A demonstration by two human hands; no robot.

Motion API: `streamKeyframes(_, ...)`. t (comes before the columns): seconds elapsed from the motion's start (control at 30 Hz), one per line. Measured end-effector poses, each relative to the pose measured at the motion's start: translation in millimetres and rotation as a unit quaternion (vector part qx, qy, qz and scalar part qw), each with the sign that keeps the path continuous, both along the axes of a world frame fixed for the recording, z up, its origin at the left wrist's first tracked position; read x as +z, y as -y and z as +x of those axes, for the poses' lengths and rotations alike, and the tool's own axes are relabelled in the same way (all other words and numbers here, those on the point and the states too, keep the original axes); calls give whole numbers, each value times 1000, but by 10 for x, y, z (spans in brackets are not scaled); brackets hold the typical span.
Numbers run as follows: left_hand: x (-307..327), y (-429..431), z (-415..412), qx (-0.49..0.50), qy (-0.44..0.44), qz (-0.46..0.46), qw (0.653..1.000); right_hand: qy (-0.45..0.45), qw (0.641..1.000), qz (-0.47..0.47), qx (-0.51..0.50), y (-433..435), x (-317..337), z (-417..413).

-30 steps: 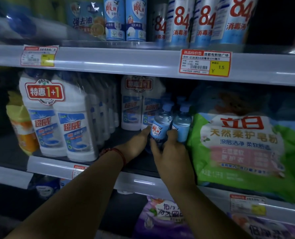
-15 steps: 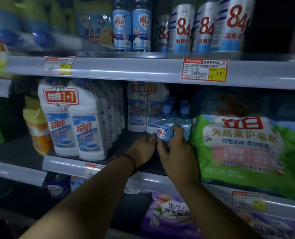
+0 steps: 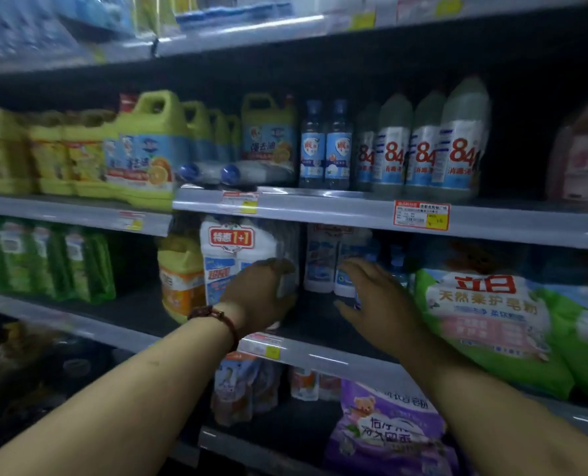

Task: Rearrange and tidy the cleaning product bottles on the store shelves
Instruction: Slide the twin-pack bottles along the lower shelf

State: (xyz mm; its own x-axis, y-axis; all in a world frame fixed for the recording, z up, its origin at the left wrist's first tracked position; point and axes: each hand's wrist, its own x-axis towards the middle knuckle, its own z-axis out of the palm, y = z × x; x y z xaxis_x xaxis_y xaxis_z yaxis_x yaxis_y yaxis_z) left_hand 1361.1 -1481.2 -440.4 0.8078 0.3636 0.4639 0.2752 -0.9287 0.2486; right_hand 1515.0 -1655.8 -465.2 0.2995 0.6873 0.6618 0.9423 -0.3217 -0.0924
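Head view: left hand around glossy shrink-wrapped white bottles; right hand flat, open-fingered.

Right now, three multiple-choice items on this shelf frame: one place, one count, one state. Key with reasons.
1. Where does the green bag lie?
A) top shelf
B) the hands' shelf, right of the right hand
C) floor

2. How many small blue-capped bottles stand just left of the "84" bottles?
A) two
B) five
C) none

3. The left hand is:
A) hanging idle
B) gripping the white twin-pack
C) holding the green bag

Key: B, the bag lies beside the right arm; A, two stand side by side; B, its fingers curl round the pack's side.
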Motion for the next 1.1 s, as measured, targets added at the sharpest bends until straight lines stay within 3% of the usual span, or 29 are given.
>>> streamKeyframes(0.13,387,-192,-408,46,49,40,997,41,996,26,71,-172,499,-380)
streamKeyframes(0.33,985,-629,-716,125,140,86,979,60,988,113,88,-602,1297,-659)
streamKeyframes(0.43,1203,-909,-647,157,137,69,976,6,995,66,76,-862,1570,-589)
streamKeyframes(0.53,1334,-1205,-548,221,60,53,972,-14,999,-11,50,-1117,1710,-387)
streamKeyframes(0.8,1539,-1699,-287,201,2,53,978,-43,992,-94,76,-1651,1982,190)
streamKeyframes(1.0,1383,-1934,-375,133,97,129,978,88,970,-197,109,-1986,2094,131)
streamKeyframes(1.1,1320,-1943,-383,123,169,99,973,44,970,-164,176,-1957,2081,131)
